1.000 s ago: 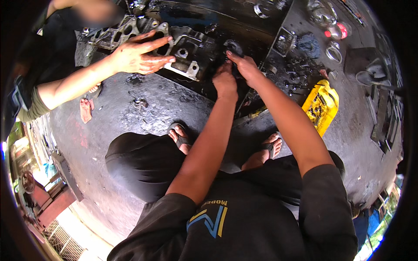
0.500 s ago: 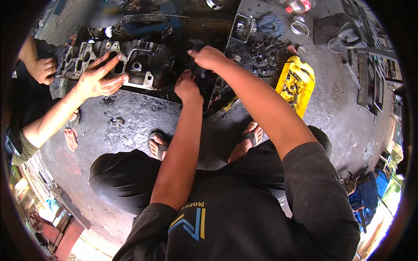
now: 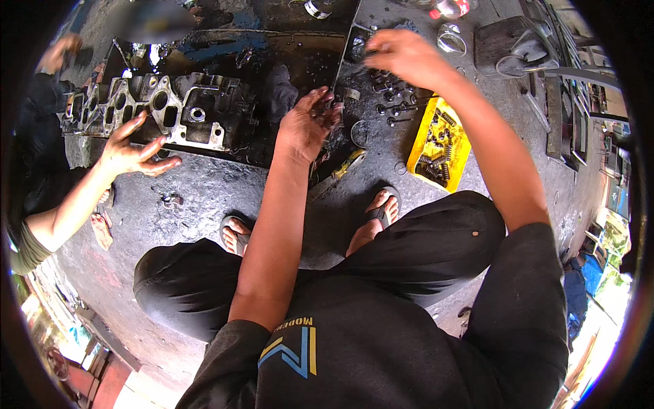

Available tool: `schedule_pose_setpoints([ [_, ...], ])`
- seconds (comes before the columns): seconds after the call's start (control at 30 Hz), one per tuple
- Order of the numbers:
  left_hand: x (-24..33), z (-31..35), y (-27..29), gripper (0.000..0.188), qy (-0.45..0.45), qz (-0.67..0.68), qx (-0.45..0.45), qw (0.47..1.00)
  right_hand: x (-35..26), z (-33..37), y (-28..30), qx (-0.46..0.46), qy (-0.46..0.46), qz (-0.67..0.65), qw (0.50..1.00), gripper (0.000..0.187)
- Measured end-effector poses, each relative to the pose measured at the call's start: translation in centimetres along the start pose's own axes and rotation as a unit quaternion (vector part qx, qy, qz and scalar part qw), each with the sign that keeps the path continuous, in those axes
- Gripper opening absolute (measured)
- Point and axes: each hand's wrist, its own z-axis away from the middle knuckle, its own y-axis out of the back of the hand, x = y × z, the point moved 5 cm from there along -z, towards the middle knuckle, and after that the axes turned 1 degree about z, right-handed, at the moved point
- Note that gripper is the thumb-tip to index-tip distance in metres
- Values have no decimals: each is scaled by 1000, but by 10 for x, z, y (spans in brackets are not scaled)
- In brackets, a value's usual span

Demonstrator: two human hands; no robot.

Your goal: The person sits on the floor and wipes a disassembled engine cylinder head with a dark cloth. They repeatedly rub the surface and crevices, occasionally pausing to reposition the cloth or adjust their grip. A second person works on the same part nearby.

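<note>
My left hand (image 3: 305, 126) is turned palm up near the edge of the dark oily work surface. Its fingers curl around something dark that I cannot make out. My right hand (image 3: 412, 60) is over the metal tray (image 3: 357, 46), its fingers bent and slightly apart, with nothing visible in them. Below it lie several engine valves (image 3: 397, 108). A yellow cut-open jug (image 3: 417, 151) holds coil springs (image 3: 436, 168) and small parts. Left of my left hand lies a metal cylinder head (image 3: 178, 112), with a co-worker's spread hand (image 3: 133, 151) at its near edge.
A dark rag or glove (image 3: 279, 92) lies beside the cylinder head. Metal rings (image 3: 451, 41), a plastic bottle (image 3: 449, 8) and a dark container (image 3: 507, 48) are at the far right. A yellow-handled tool (image 3: 347, 165) lies before my feet. Another hand (image 3: 63, 53) shows at far left.
My right hand has moved right, from beside my left hand to over the tray. My left hand has turned palm up and shifted slightly right. The co-worker's near hand has lowered.
</note>
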Motion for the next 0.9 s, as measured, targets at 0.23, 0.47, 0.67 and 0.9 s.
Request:
schedule_pose_setpoints([
  [0.23,-1,-2,66,25,-38,-109,212,970,89,34,4,-5,-201,105,974,39],
  [0.47,-6,-7,84,25,-53,-140,213,966,118,26,-34,-58,-219,104,968,39],
  [0.67,-4,-3,99,26,-74,-227,260,936,129,16,-60,-75,-208,106,969,39],
  [0.9,-11,-4,107,25,-75,-258,254,929,122,13,-62,-65,-178,151,970,38],
])
